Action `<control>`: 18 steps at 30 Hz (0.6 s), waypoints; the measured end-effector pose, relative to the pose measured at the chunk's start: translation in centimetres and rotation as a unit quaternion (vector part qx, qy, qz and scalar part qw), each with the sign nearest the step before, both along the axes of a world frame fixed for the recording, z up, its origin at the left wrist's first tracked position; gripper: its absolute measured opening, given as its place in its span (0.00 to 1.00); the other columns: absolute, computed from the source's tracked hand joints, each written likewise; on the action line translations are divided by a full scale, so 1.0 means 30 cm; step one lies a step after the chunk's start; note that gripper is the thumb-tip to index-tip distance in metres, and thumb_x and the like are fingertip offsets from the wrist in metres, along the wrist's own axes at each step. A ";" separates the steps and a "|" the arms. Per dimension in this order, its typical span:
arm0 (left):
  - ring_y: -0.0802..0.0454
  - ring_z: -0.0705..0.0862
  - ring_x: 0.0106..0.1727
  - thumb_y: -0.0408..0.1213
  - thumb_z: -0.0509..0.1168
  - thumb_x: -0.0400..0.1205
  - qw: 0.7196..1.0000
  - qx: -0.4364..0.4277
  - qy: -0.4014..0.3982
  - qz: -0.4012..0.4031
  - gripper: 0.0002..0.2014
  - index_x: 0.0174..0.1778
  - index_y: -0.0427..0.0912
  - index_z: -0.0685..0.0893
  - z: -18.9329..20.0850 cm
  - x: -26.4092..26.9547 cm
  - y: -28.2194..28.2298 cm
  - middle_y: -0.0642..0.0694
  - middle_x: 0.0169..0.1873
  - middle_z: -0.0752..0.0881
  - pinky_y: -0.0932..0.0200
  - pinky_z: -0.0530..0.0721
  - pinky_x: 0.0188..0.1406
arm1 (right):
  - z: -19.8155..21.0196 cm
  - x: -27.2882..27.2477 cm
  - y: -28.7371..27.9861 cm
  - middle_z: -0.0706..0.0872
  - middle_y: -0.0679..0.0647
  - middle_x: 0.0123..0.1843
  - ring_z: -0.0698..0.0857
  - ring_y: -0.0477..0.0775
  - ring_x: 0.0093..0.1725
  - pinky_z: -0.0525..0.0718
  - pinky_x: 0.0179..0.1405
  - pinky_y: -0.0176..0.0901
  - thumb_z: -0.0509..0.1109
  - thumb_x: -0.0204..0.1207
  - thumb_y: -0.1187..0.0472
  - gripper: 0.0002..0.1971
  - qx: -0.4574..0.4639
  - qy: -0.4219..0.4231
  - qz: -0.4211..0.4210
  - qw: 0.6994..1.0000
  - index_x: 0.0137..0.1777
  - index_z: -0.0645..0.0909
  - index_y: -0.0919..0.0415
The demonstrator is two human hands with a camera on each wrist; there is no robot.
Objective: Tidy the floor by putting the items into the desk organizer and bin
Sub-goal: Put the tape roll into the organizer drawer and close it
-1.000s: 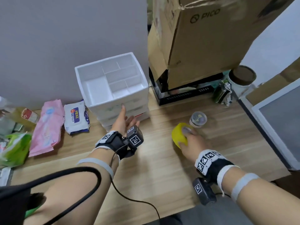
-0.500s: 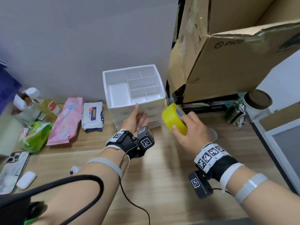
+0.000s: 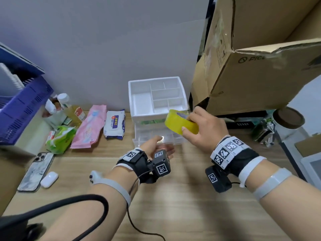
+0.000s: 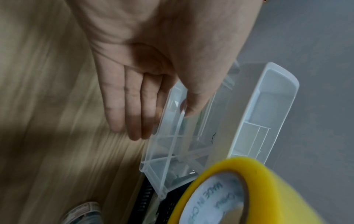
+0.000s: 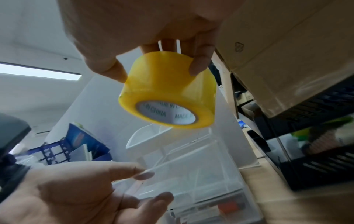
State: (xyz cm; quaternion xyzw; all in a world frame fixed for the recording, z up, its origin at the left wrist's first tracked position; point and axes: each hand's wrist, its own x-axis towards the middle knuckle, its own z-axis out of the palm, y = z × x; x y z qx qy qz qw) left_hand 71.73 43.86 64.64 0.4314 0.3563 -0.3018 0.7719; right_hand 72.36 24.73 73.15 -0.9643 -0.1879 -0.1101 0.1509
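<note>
Floor (image 3: 182,197): pale wood-grain boards, running up to a plain grey wall (image 3: 104,49)
Desk organizer (image 3: 157,100): white, hard against the wall, divided top tray, clear drawers beneath
Right hand (image 3: 205,131): fingers and thumb clamped round the yellow tape roll (image 3: 180,124), held in the air over the organizer's front right corner
Left hand (image 3: 156,146): fingers straight, thumb on the rim of a clear drawer (image 4: 172,136) that stands pulled out
Along the wall, left of the organizer: wipes pack (image 3: 114,124), pink pack (image 3: 88,126), green pack (image 3: 60,138), bottle (image 3: 69,108)
Left edge: blue bin (image 3: 20,108), phone (image 3: 35,171), white earbud case (image 3: 49,179)
Right: cardboard box (image 3: 260,66) on a black rack
</note>
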 end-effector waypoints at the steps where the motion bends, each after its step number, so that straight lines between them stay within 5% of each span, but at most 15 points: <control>1: 0.38 0.90 0.43 0.44 0.62 0.86 1.000 0.009 0.001 -0.010 0.20 0.46 0.25 0.84 0.004 -0.018 -0.008 0.32 0.38 0.91 0.43 0.87 0.46 | 0.010 -0.002 0.009 0.76 0.44 0.47 0.81 0.52 0.39 0.67 0.33 0.41 0.61 0.70 0.36 0.21 -0.019 0.004 0.025 0.999 0.50 0.81 0.50; 6: 0.41 0.91 0.43 0.47 0.65 0.84 1.000 0.002 -0.003 -0.030 0.20 0.50 0.28 0.84 0.015 -0.076 -0.031 0.33 0.40 0.93 0.51 0.92 0.40 | -0.008 0.029 0.081 0.74 0.46 0.54 0.81 0.52 0.53 0.70 0.42 0.45 0.60 0.75 0.36 0.22 -0.113 0.078 0.098 0.986 0.58 0.80 0.50; 13: 0.46 0.94 0.41 0.51 0.63 0.86 0.994 0.046 -0.042 -0.094 0.22 0.54 0.33 0.87 0.027 -0.116 0.039 0.38 0.44 0.94 0.56 0.91 0.35 | -0.132 0.107 0.145 0.74 0.54 0.62 0.77 0.58 0.62 0.75 0.56 0.47 0.68 0.78 0.46 0.18 -0.118 0.149 0.107 0.976 0.63 0.79 0.56; 16: 0.47 0.92 0.36 0.47 0.64 0.84 0.991 0.091 -0.047 -0.084 0.17 0.47 0.34 0.86 0.046 -0.116 0.100 0.40 0.35 0.92 0.55 0.90 0.40 | -0.173 0.116 0.167 0.73 0.55 0.61 0.75 0.58 0.63 0.77 0.55 0.47 0.69 0.77 0.57 0.13 -0.078 0.150 0.092 0.981 0.61 0.78 0.56; 18: 0.46 0.88 0.29 0.43 0.63 0.82 0.990 0.112 -0.037 -0.076 0.13 0.40 0.35 0.83 0.052 -0.114 0.150 0.43 0.27 0.86 0.52 0.88 0.42 | -0.195 0.094 0.163 0.73 0.53 0.60 0.75 0.56 0.62 0.78 0.55 0.46 0.69 0.77 0.53 0.16 -0.017 0.144 0.084 0.986 0.62 0.77 0.55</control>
